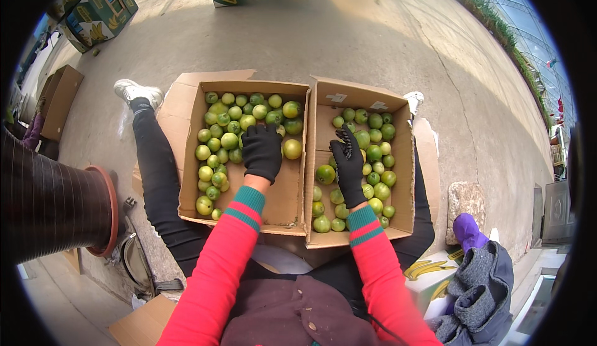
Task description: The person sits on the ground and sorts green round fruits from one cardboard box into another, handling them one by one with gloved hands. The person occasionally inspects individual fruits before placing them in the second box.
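Observation:
Two open cardboard boxes stand side by side between my outstretched legs. Green and yellowish tomatoes [229, 140] fill the back and left of the left box [284, 206], whose front right floor shows bare cardboard. My left hand [262, 152], in a black glove, reaches palm down among them; its fingertips are hidden, so any grip is unclear. In the right box [326, 136], more green tomatoes [381, 191] lie mostly along the right side and front. My gloved right hand [349, 166] hovers over these, fingers bent and apart, with nothing visible in it.
Flattened cardboard [179, 98] lies under the boxes. A large dark pot-like container [60, 196] with a reddish rim is at the left, near a bag [137, 257]. Printed banana cartons [95, 12] stand behind; a grey garment [485, 290] rests at right by a stone block [466, 201].

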Tool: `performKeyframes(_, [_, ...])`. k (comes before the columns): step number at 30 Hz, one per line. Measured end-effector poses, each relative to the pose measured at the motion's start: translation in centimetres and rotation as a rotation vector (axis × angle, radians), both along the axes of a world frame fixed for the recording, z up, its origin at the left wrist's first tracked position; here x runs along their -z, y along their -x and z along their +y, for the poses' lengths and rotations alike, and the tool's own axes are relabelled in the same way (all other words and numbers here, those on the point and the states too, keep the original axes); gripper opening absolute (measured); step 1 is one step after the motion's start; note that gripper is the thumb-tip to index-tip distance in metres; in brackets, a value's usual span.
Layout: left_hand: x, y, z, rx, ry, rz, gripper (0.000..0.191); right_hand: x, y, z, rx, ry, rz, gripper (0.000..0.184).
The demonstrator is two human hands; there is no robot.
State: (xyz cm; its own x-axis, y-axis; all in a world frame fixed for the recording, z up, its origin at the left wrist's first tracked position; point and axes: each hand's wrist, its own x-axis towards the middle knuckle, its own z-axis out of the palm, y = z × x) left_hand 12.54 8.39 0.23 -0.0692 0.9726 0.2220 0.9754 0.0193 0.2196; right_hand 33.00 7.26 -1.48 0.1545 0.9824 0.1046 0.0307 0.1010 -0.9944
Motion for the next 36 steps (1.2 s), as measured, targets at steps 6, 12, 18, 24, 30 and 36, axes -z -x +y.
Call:
performKeyframes(6, [-1.5,0.2,-1.4,0.354,-0.217,-0.802,0.029,-4.5,2.0,-1.5,-0.172,-0.377,-0.562,0.058])
performKeyframes(12, [-3.0,-2.0,-2.9,0.433,-0.229,-0.624,0.028,-3.7,1.9,-2.0,-0.264,-0.383,-0.506,0.051])
performKeyframes(18, [-0.7,-0.6,-1.7,0.283,-0.098,-0.394,0.034,0.0,0.9,-0.5,0.047,-0.144,-0.194,0.049])
performKeyframes(24, [1.8,-0.9,-1.5,0.331,0.11,-0.153,0.05,-0.5,0.6,-0.3,0.105,-0.173,-0.396,0.052])
performKeyframes(30, [0.5,-0.9,-0.8,0.133,0.042,-0.272,0.039,-1.2,0.8,-1.2,-0.076,-0.144,-0.413,0.048])
performKeyframes(36, [-1.2,0.4,-1.8,0.349,-0.244,-0.813,0.049,-4.6,2.0,-1.6,-0.214,-0.446,-0.652,0.068])
